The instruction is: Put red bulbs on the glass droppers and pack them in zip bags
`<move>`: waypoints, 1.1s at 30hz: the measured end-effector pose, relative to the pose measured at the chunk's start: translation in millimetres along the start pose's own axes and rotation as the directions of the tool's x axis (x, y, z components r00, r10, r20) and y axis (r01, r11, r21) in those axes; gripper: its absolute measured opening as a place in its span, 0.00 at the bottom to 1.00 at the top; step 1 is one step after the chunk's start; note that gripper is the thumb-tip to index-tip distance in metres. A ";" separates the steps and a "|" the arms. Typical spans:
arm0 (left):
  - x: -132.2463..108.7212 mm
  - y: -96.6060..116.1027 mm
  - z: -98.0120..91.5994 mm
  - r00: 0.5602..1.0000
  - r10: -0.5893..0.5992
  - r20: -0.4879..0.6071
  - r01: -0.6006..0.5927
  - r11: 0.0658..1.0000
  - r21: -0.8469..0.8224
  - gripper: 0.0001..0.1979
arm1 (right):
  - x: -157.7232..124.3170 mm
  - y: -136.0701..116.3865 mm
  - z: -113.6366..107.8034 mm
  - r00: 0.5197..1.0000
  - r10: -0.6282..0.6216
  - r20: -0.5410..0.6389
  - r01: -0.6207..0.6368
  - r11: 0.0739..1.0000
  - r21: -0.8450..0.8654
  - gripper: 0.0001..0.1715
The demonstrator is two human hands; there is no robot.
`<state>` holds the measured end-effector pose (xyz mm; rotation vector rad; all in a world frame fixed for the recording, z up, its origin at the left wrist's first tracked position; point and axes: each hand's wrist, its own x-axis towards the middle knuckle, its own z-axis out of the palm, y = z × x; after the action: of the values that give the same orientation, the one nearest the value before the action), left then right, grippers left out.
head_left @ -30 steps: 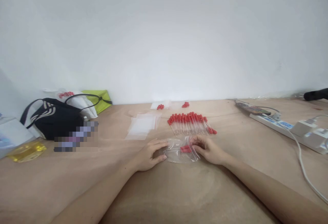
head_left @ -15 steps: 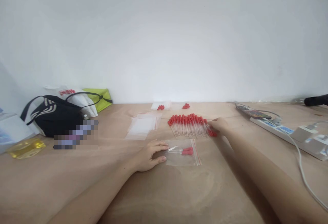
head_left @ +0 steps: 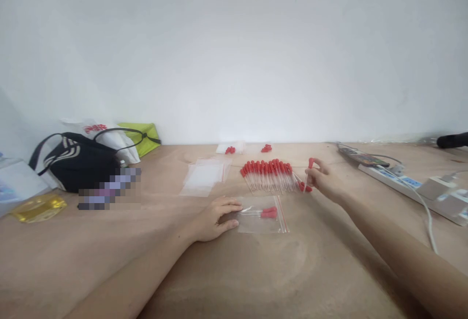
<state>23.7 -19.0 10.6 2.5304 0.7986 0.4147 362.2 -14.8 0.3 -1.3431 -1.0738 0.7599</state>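
Observation:
My left hand [head_left: 214, 219] lies on the wooden table [head_left: 256, 275], its fingers pressing the left end of a clear zip bag [head_left: 263, 215] that holds a few red-bulbed droppers. My right hand [head_left: 323, 178] is raised just right of a row of several red-bulbed droppers [head_left: 270, 175]. Its fingers pinch one dropper [head_left: 309, 173], held nearly upright with the red bulb on top.
A stack of empty zip bags [head_left: 203, 177] lies left of the row. Small red pieces [head_left: 229, 150] sit near the wall. A black bag [head_left: 78, 165], a white bag and a green bag stand at the left. A power strip [head_left: 409, 182] with cables lies at the right.
My right hand left the zip bag, reached to the right end of the dropper row and has lifted one dropper. My left hand stayed on the bag.

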 end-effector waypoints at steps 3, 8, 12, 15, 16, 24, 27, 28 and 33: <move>-1.0 -1.9 0.7 1.000 0.001 0.007 -0.001 1.000 0.004 0.18 | -29.0 5.5 14.7 0.995 -0.034 -0.092 0.036 0.999 0.021 0.40; -1.6 -1.8 0.4 1.000 -0.014 0.027 0.013 0.999 0.035 0.18 | -55.7 10.6 37.0 0.991 -0.025 -0.135 0.030 0.999 0.035 0.33; -1.8 0.5 -0.8 0.999 -0.029 0.026 0.028 0.999 0.046 0.19 | -65.5 7.2 47.1 0.998 0.052 -0.036 -0.043 0.977 0.207 0.26; -3.0 0.1 -0.6 0.999 -0.050 0.009 0.050 0.998 0.030 0.24 | -73.7 3.7 52.8 0.995 0.056 0.086 -0.078 0.957 0.279 0.23; -3.5 -0.5 -0.2 0.998 -0.055 0.003 0.055 0.998 0.023 0.25 | -76.1 2.9 54.1 0.991 0.058 0.119 -0.088 0.961 0.263 0.23; -4.1 -0.4 0.3 0.998 -0.059 0.001 0.059 0.998 0.026 0.28 | -83.1 6.1 60.1 0.980 0.051 0.194 -0.069 0.994 0.087 0.18; -3.8 1.7 -0.8 0.998 -0.065 0.010 0.065 0.997 0.031 0.27 | -81.7 7.5 63.0 0.972 0.029 0.234 -0.026 1.000 -0.015 0.16; -3.8 2.3 -1.0 0.997 -0.071 0.012 0.071 0.997 0.034 0.27 | -81.1 7.3 63.5 0.971 0.017 0.238 -0.004 0.999 -0.054 0.16; -4.1 3.3 -1.2 0.998 -0.065 0.009 0.065 0.997 0.043 0.26 | -79.7 1.9 61.4 0.934 0.015 0.357 0.030 0.992 -0.122 0.18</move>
<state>21.5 -23.5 12.7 2.5357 0.8921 0.3661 277.1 -64.4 -20.5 -1.3346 -1.4335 0.9696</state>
